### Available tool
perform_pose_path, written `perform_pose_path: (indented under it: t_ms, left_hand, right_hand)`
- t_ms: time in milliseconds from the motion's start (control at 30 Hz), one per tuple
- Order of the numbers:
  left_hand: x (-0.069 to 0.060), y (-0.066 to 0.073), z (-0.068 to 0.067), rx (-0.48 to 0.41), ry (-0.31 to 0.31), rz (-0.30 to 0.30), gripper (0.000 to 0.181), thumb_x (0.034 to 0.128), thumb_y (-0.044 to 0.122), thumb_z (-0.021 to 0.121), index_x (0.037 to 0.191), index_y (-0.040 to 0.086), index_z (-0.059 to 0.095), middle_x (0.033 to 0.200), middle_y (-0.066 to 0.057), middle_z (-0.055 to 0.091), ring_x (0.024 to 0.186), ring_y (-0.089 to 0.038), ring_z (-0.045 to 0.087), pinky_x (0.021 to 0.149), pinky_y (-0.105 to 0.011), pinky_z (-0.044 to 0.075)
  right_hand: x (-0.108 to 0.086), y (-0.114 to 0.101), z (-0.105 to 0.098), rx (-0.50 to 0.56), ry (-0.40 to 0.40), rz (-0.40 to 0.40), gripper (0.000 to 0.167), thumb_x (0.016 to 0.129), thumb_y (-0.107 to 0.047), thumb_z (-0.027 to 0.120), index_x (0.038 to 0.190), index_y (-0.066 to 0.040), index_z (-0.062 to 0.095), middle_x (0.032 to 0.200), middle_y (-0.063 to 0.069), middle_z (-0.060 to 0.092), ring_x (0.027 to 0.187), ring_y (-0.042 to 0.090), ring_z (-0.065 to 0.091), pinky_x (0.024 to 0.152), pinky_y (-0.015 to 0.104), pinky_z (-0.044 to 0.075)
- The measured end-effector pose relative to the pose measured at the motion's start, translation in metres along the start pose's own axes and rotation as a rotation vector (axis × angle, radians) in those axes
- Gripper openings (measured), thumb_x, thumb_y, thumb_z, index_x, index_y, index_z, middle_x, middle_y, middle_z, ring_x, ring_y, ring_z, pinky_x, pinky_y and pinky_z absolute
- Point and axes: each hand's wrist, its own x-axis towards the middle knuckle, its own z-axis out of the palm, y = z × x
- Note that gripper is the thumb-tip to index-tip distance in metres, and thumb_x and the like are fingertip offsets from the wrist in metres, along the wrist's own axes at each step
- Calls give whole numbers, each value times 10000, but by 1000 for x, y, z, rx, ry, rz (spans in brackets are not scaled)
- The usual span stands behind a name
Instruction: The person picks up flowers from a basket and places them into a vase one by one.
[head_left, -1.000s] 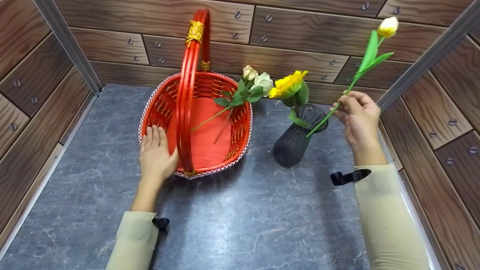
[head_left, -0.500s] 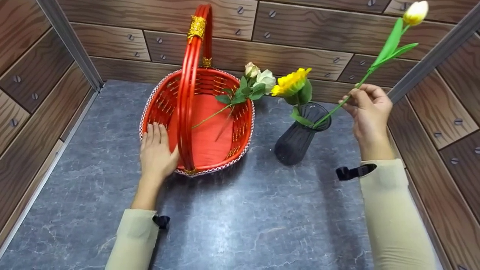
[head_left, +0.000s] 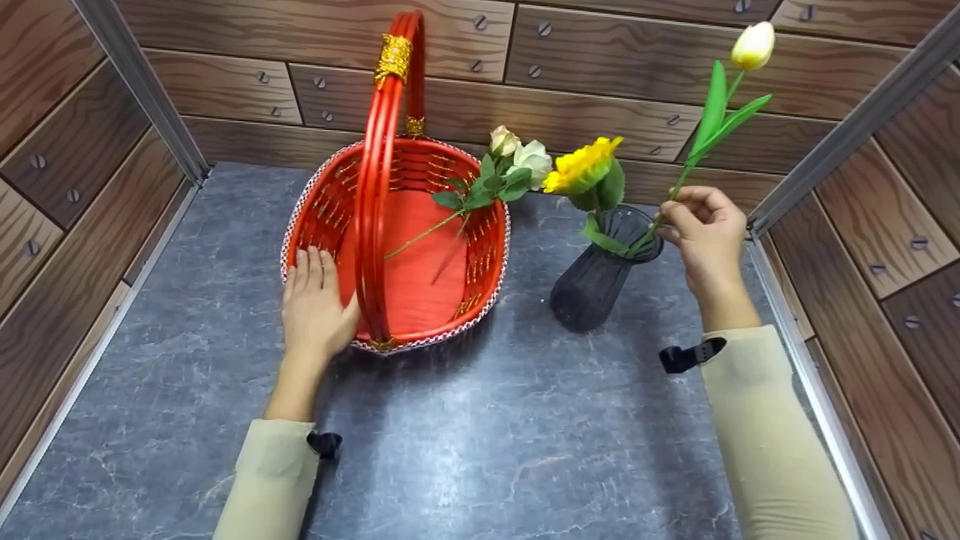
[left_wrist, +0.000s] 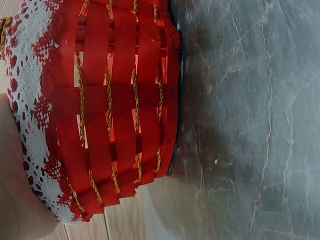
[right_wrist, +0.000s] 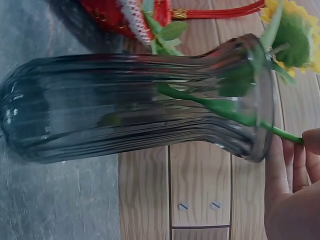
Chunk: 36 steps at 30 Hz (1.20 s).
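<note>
Between thumb and fingers, my right hand (head_left: pixel 709 232) pinches the green stem of a white-and-yellow tulip (head_left: pixel 753 46). The stem's lower end is inside the dark glass vase (head_left: pixel 589 296), seen through the glass in the right wrist view, where the stem (right_wrist: pixel 287 134) crosses the rim. A yellow sunflower (head_left: pixel 583 166) also stands in the vase, leaning left. My left hand (head_left: pixel 313 304) rests with straight fingers on the near left rim of the red woven basket (head_left: pixel 420 341). The left wrist view shows the basket's side (left_wrist: pixel 117 100) and part of that hand.
Pale roses (head_left: pixel 531 161) on leafy stems lean over the basket's right rim, stems inside. The basket's tall handle (head_left: pixel 375 187) arches above it. Wood-patterned walls (head_left: pixel 600 64) enclose the grey marbled table (head_left: pixel 465 435) at the back and sides.
My right hand first moves right and up, then back left and down, and the tulip's stem goes from outside the vase mouth to down inside it. The left hand stays on the basket.
</note>
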Motion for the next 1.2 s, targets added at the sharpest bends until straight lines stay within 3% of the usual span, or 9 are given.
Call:
perform_pose_path:
  t_ms: [167, 400, 500, 667, 833, 1067, 1200]
  left_hand:
    - [1, 0, 0, 5, 14, 2, 842, 1007, 570, 320, 1541, -74, 231, 1621, -272, 186, 1531, -397, 86, 1252, -478, 41]
    - [1, -2, 0, 16, -3, -2, 825, 1012, 549, 317, 1547, -70, 214, 1630, -267, 149, 1532, -399, 63, 1250, -484, 28]
    - [0, -2, 0, 18, -9, -1, 819, 1015, 544, 315, 1549, -69, 210, 1630, -269, 151, 1533, -400, 56, 1250, -487, 27]
    - [1, -2, 0, 21, -16, 2, 828, 1017, 556, 306, 1549, -70, 207, 1629, -271, 153, 1532, -401, 51, 1250, -488, 23]
    - [1, -1, 0, 23, -15, 5, 834, 1016, 562, 299, 1548, -73, 208, 1628, -273, 153, 1531, -403, 55, 1250, -487, 25]
    - [-1, -1, 0, 21, -12, 0, 829, 1013, 554, 299, 1546, -74, 213, 1628, -272, 152, 1531, -404, 58, 1250, -487, 26]
    - [0, -1, 0, 17, -4, 2, 827, 1008, 548, 317, 1543, -75, 226, 1627, -271, 167, 1532, -399, 66, 1251, -483, 36]
  right_hand:
    - [-1, 5, 1, -91, 13, -73, 270, 835, 132, 617, 1052, -23, 658, 763, 60, 657, 636, 148, 657, 565, 235, 583]
    - [-5, 4, 9, -83, -24, -108, 53, 863, 65, 661, 900, 37, 635, 751, 87, 679, 604, 155, 649, 524, 227, 559]
    - [-6, 3, 12, -124, -38, -107, 48, 873, 15, 691, 874, 26, 644, 750, 74, 689, 617, 147, 652, 540, 236, 574]
    - [-8, -2, 14, -306, -92, -128, 79, 878, -12, 704, 921, 47, 674, 762, 11, 677, 651, 106, 639, 591, 254, 599]
    - [-9, -6, 13, -497, -138, -171, 126, 878, -23, 695, 1003, -25, 679, 763, -32, 697, 642, 80, 658, 604, 243, 598]
    - [-7, -2, 9, -817, -123, -240, 167, 828, -124, 732, 966, -31, 746, 783, -68, 709, 674, -12, 647, 611, 143, 511]
    - [-8, -3, 10, -919, -125, -250, 159, 817, -150, 732, 959, -86, 763, 811, -32, 732, 678, -30, 623, 594, 139, 477]
